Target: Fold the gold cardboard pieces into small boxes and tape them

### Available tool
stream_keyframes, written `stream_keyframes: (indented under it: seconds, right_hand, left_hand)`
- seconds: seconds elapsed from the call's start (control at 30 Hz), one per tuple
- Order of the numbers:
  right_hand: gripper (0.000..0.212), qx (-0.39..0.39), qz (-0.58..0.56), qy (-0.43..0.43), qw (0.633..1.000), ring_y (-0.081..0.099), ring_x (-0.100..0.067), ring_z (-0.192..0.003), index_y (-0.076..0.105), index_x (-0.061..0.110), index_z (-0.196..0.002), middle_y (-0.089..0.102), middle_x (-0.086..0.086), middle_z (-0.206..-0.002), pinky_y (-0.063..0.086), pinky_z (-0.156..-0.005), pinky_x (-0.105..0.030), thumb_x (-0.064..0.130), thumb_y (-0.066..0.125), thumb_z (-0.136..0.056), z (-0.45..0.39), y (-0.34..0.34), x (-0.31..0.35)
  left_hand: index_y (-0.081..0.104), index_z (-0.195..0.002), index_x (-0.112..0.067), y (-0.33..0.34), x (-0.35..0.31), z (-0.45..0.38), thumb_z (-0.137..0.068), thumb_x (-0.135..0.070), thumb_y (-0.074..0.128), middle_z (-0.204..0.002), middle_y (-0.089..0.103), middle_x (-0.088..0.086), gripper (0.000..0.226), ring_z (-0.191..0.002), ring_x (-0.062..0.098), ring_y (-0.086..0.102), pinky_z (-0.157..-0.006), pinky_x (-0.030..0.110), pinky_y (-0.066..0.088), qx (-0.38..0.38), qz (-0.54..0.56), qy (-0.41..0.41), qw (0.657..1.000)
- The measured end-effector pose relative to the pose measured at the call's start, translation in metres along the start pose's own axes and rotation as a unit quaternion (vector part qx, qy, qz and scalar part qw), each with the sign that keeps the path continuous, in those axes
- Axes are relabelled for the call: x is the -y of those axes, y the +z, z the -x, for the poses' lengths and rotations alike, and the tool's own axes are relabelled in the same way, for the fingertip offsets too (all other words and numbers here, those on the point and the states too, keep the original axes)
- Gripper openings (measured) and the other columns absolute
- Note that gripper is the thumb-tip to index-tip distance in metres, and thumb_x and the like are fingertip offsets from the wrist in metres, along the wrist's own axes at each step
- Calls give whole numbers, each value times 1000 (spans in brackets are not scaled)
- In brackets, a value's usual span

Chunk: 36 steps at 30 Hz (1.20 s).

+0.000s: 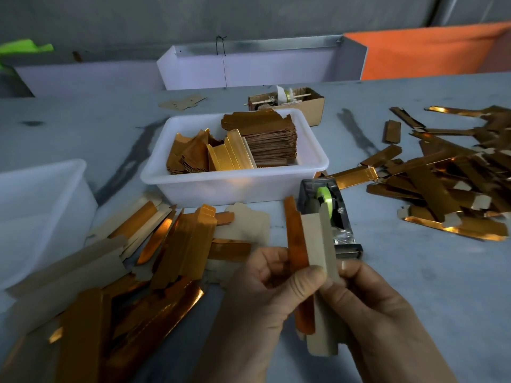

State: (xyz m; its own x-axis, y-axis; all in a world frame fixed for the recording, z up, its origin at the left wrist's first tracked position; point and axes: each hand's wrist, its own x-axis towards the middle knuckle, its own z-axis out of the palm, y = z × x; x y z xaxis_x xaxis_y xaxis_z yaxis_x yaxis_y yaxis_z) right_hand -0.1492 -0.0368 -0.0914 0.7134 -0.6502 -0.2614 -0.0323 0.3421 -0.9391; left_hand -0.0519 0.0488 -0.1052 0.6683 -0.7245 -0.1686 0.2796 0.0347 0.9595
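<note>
Both hands pinch one half-folded gold piece [309, 261] at 6 o'clock: left hand [265, 294], right hand [367, 305]; tape dispenser [329, 214] just behind; risk: creases spring open if grip loosens before taping.

Head view, looking forward-down, close over table [414, 286]; edges blurred.

A tape dispenser [330, 214] sits just right of the tub [235, 186], cardboard piles [154, 258] lying either side

Two bare hands [318, 308], no sleeves visible
</note>
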Motion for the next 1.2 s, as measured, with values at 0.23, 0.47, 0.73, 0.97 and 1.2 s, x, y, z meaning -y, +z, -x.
stream_keyframes:
  seconds: [0.23, 0.47, 0.73, 0.97, 1.2]
  right_hand:
    - [26, 62, -1, 12, 998, 66, -25, -68, 71, 20, -74, 67, -13, -72, 50, -69, -45, 29, 67, -51, 6, 0, 0]
    - [25, 99, -84, 27, 991, 67, -23, -70, 74, 12, -85, 67, -10, -72, 55, -55, -27, 5, 73, -61, 5, -8, 5]
    - [41, 77, -137, 84, 984, 57, -16, -51, 69, 6, -70, 56, -15, -62, 49, -43, -21, 23, 92, -41, 1, -8, 3]
    - [46, 56, -132, 79, 986, 55, -14, -45, 68, 12, -66, 54, -10, -56, 47, -40, -21, 21, 95, -30, -2, -6, 3]
    - [22, 67, -46, 34, 996, 48, -14, -42, 67, 10, -67, 50, -8, -52, 41, -39, -19, 18, 74, -48, -2, -11, 9]
  left_hand:
    - [71, -86, -34, 0, -1, 5, -58, -60, 75, -82, 73, 0, 39, -76, 12, 70, -64, 21, 54, -18, -42, 4, 999]
    - [71, -97, -19, -9, -4, 5, -82, -49, 65, -89, 71, 11, 34, -81, 20, 69, -74, 37, 57, 32, -2, -59, 998]
    - [68, -87, -27, -2, -9, 11, -82, -55, 57, -73, 68, 5, 31, -70, 15, 68, -60, 21, 53, 30, -97, 14, 995]
    - [69, -80, -39, 2, -12, 12, -71, -38, 51, -66, 61, -6, 21, -63, 6, 58, -54, 18, 46, 25, -119, 11, 993]
    - [68, -105, -33, -3, -16, 14, -78, -42, 59, -91, 72, 4, 29, -92, 15, 68, -83, 31, 56, 158, -140, 22, 977]
